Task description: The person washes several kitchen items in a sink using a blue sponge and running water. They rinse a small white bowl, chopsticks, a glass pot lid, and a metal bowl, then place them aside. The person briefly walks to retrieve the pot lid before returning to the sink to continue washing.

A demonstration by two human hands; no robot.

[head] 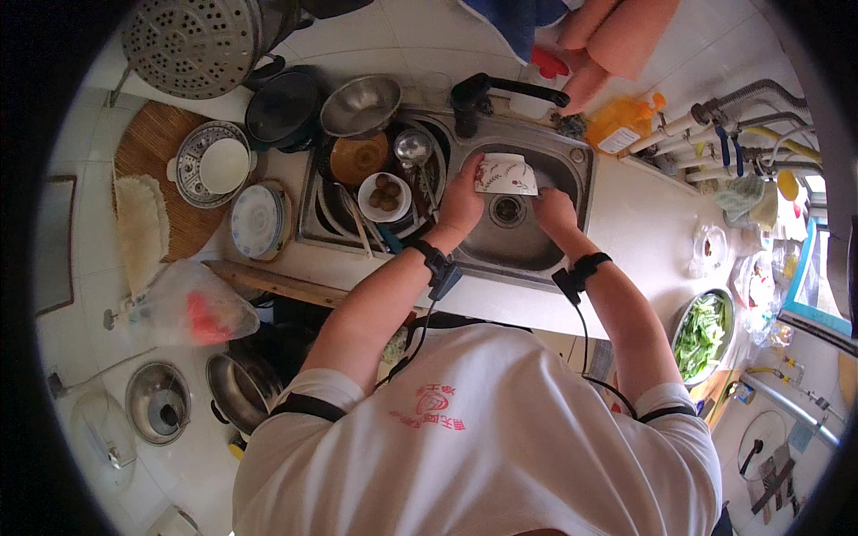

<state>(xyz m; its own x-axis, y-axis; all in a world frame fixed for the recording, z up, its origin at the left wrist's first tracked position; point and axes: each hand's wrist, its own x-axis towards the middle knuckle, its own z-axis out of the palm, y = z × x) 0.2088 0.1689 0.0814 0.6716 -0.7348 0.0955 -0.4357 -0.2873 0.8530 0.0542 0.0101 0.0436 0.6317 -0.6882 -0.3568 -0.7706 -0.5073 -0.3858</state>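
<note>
A white bowl with a floral pattern (506, 174) is tilted on its side above the right basin of a stainless steel sink (513, 251). My left hand (462, 201) grips the bowl's left side. At its lower right edge is my right hand (556, 211), fingers curled; what they hold or touch is partly hidden. Below the bowl the drain strainer (507, 210) shows. Behind the basin stands a black faucet (472, 100), its spout pointing right. In the left basin are a small white bowl of round brown items (384, 197), a metal ladle (413, 147) and other utensils.
Left of the sink stand stacked plates (255, 221), a patterned bowl holding a white bowl (224, 166), a dark lidded pot (281, 110) and a metal bowl (360, 104). An orange bag (620, 124) lies by the pipes. Leafy greens (700, 338) fill an oval container at right.
</note>
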